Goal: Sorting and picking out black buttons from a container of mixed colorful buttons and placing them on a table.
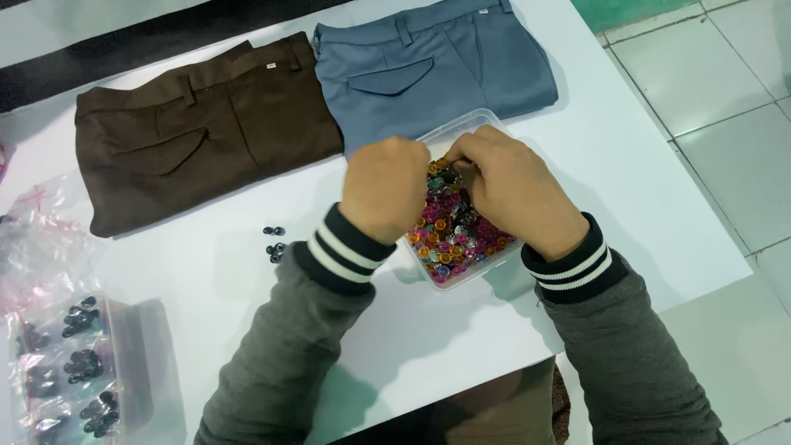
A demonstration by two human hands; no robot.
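Two hands work inside one clear plastic tub (494, 124) of small coloured beads (451, 235) on a white table (626, 165). Left hand (386, 188) is curled into a loose fist over the tub's near-left side; right hand (512, 188) lies over the far-right side, fingers bent down into the heap. The hands are close together, knuckles almost meeting; whether either pinches a bead can't be told, since the fingertips are hidden. Beads: light, hard, smooth, prob. slippery and apt to scatter, so best pinched singly betw. thumb and forefinger. Tub: thin-walled, light, likely to slide, so best steadied at the rim. Three dark beads (274, 244) lie loose left of the tub. Behind it: brown trousers (206, 124) and blue-grey trousers (428, 58), folded side by side. At far left: clear bags of dark beads (74, 371).
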